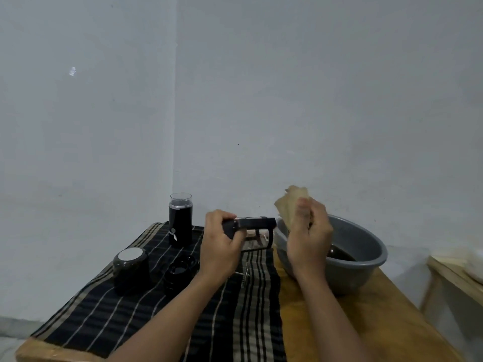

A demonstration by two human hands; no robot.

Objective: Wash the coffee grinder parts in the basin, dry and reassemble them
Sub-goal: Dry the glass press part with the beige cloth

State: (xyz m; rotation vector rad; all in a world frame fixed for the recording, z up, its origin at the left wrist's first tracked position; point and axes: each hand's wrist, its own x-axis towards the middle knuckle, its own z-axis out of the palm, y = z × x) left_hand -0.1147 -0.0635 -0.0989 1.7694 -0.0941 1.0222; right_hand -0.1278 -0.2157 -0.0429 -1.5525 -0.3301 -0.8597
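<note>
My left hand grips a black grinder part with a clear window, held above the striped cloth. My right hand grips a beige cloth just left of the grey basin, which holds dark water. On the striped cloth stand the black grinder body with a clear cap, a black cup-shaped part with a white disc on top and a black ring-shaped part. A small metal piece lies beside my left wrist.
A wooden table carries everything and sits in a corner of grey walls. Its front edge runs along the bottom left. A second wooden surface with pale items stands at the far right, across a gap.
</note>
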